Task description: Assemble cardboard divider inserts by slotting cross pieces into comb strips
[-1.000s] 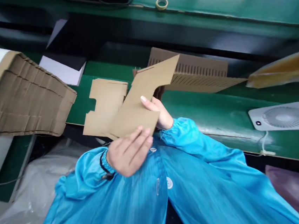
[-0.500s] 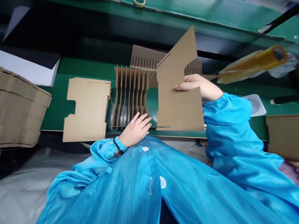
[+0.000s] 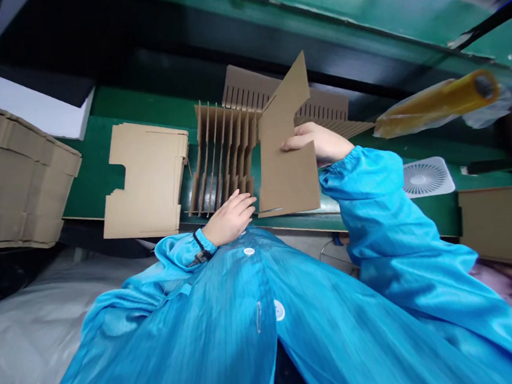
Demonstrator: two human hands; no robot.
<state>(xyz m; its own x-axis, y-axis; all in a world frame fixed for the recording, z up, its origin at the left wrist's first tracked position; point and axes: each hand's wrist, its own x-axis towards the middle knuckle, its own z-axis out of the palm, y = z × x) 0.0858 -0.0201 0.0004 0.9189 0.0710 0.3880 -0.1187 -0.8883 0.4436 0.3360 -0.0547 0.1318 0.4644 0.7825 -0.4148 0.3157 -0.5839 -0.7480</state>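
Observation:
My right hand [image 3: 312, 141] grips the right edge of a flat brown cardboard piece [image 3: 286, 153], holding it upright above the green table [image 3: 98, 147]. Just left of it stands a cardboard divider grid [image 3: 223, 159] of several upright slotted strips. My left hand [image 3: 231, 218] rests at the near bottom edge of that grid, fingers curled lightly against the strips. Both arms wear blue sleeves.
A stack of flat cut cardboard blanks [image 3: 146, 178] lies left of the grid. A big pile of corrugated sheets [image 3: 14, 179] sits far left. Slotted strips [image 3: 325, 113] lie behind. A yellow film roll [image 3: 437, 102], a white fan [image 3: 426, 177] and a cardboard box [image 3: 499, 229] are on the right.
My right hand has brought the cardboard piece leftward, closer to the divider grid. My left hand, which let go of the piece a second ago, stays at the grid's near edge.

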